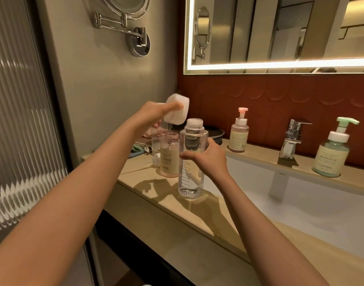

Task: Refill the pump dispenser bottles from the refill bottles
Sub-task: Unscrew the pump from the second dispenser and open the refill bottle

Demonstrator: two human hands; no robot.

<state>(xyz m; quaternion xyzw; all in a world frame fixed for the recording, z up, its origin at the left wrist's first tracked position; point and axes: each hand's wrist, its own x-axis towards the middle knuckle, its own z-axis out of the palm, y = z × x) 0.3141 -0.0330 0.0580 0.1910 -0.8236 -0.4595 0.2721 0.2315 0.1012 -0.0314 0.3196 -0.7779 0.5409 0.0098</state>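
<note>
At the counter's left end, right hand (208, 159) clamps the clear refill bottle (190, 162), upright and uncapped. Left hand (156, 114) holds its white cap (177, 109) above. Open pink dispenser bottle (169, 155) stands just left, touching or nearly so; pour goes leftward.

A bathroom vanity, likely in a hotel or home.
A stone counter (177, 205) is set around a white basin (301, 195) with a chrome tap (292, 139). A backlit mirror (280, 32) and an extending shaving mirror (125, 19) are mounted on the walls; pump bottles (239, 131) are ranged along the ledge.
</note>
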